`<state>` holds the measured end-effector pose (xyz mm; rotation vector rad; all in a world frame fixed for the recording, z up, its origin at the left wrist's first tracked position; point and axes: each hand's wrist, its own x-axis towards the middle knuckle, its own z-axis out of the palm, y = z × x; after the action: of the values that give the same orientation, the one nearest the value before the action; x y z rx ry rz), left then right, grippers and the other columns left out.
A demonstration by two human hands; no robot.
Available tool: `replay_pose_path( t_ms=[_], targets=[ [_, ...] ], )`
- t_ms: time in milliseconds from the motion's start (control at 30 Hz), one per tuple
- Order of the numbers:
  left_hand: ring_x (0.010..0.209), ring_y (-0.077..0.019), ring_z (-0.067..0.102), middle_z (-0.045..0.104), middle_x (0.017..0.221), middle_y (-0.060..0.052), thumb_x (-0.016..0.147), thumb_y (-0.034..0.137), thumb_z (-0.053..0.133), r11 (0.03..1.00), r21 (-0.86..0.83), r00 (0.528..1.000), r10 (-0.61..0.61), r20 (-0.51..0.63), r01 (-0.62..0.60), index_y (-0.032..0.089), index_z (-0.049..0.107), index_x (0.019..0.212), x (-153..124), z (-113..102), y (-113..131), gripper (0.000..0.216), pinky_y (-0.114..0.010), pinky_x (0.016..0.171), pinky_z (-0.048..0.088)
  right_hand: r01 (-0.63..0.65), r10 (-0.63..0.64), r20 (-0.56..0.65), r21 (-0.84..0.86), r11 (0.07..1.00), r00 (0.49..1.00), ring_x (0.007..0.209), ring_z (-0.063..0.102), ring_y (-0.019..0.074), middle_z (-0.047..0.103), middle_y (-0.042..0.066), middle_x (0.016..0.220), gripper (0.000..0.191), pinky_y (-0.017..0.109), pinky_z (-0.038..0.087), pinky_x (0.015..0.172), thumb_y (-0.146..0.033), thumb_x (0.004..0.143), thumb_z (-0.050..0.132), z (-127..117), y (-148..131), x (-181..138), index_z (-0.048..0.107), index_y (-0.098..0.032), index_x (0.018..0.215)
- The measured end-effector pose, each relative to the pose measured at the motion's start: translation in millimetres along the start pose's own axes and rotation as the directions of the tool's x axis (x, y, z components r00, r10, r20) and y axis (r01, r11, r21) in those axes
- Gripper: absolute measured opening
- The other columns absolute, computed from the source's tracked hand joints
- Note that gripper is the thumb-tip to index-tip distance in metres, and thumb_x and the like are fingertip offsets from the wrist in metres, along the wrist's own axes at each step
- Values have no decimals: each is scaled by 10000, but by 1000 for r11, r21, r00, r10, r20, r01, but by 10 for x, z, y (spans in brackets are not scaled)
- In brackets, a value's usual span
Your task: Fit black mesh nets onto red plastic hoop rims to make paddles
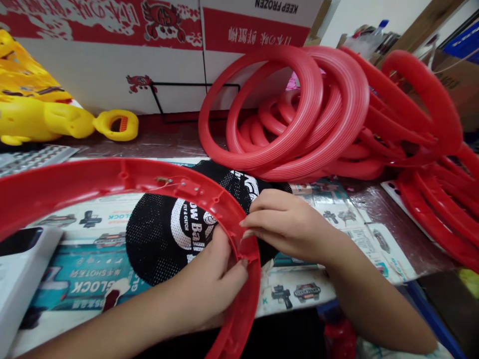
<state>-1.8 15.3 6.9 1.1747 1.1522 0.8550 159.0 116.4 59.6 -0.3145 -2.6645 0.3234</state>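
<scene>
A large red plastic ring (pixel 112 182) arcs across the near table, its hollow inner side facing me. My left hand (pixel 215 281) grips its right-hand curve from inside, thumb pressed on the rim. My right hand (pixel 284 222) pinches the same stretch of rim from outside, fingers together. Under the ring lies a black mesh net (pixel 160 239) with white lettering. Whether anything small sits between my fingertips is hidden.
A heap of red rings (pixel 299 114) leans at the back right, with more red rings (pixel 437 199) flat on the right. Yellow plastic toy parts (pixel 56 117) lie back left before white and red cartons (pixel 112 60). Printed cardboard (pixel 348 219) covers the table; a white box (pixel 18 269) sits near left.
</scene>
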Motion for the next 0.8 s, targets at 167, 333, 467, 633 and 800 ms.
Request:
replay_pose_path(
  t_ms=[167,333,467,633,800],
  targets=[
    [1253,-264,483,495,1352,-102,933,299,487,1000,-19,981,-11,194,15,241,331,1357,-53,-1,-1,456,-453,1084,382,30,-26,-36,135,990,999,799,557,132,654,70,860,201,246,479,713,-76,933,486,6,-95,-4,668,-117,858],
    [1296,-273,439,455,1401,-105,942,356,499,996,70,968,-75,240,59,257,327,1360,-129,1,-41,463,-466,1113,343,-90,82,39,304,948,996,800,588,119,648,57,843,193,233,496,738,-58,902,512,43,-100,12,671,-122,815],
    [1288,-266,459,478,1394,-97,925,353,542,995,-3,966,-93,240,97,264,344,1366,-155,35,-52,492,-448,1104,362,-109,84,92,307,946,992,793,592,124,662,63,826,183,229,493,735,-40,878,536,38,-57,12,684,-108,793],
    [1025,-246,640,613,1187,-84,844,397,649,863,-406,952,-246,183,301,286,400,1304,-185,143,61,535,-366,803,561,-66,42,139,178,982,989,810,566,138,662,61,822,198,246,474,765,-34,876,531,3,-74,1,690,-109,784],
    [708,-156,658,652,886,5,822,399,670,867,-431,950,-307,-62,252,295,415,1221,-115,161,145,485,-279,632,549,-25,20,109,45,999,994,782,532,149,647,62,808,210,263,447,738,-78,891,526,39,-117,-3,681,-117,755]
  ],
)
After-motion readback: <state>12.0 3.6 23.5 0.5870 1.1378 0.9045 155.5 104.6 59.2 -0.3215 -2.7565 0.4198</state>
